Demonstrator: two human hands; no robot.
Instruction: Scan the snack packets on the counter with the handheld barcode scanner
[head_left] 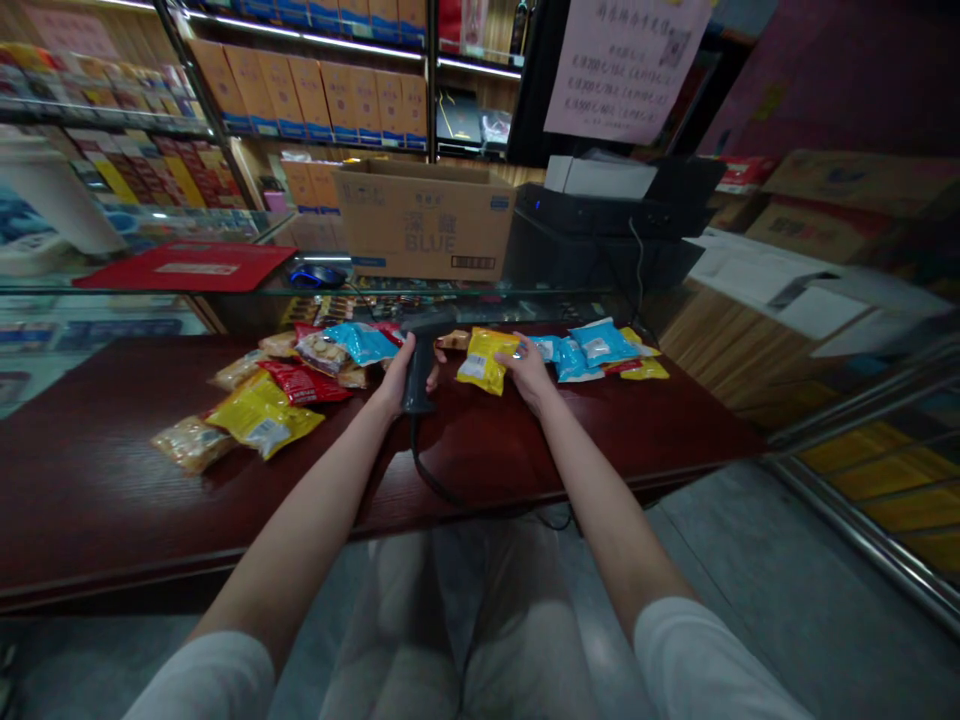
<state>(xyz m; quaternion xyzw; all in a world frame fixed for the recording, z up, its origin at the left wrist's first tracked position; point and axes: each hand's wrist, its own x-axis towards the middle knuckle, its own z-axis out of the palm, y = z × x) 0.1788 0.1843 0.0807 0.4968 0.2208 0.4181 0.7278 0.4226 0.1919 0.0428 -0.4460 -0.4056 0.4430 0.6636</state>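
Observation:
My left hand [399, 378] is wrapped round the grip of a dark barcode scanner [420, 375], whose cable hangs down over the table's front edge. Its head points toward the right. In my right hand [528, 370] is a yellow snack packet [483, 362], gripped at its right side, with a white label facing up. To the left lies a loose pile with another yellow packet [266, 412], a red packet [304, 382], a blue packet [361, 342] and clear bags [193, 443]. Right of my right hand are several blue packets [602, 342] and a yellow one [645, 369].
The dark red wooden table [480, 455] spans the front. Behind it, a glass counter carries a cardboard box [427, 225], a mouse [317, 275], a red folder [191, 267] and a black printer [615, 205]. Cartons [847, 205] stand at the right.

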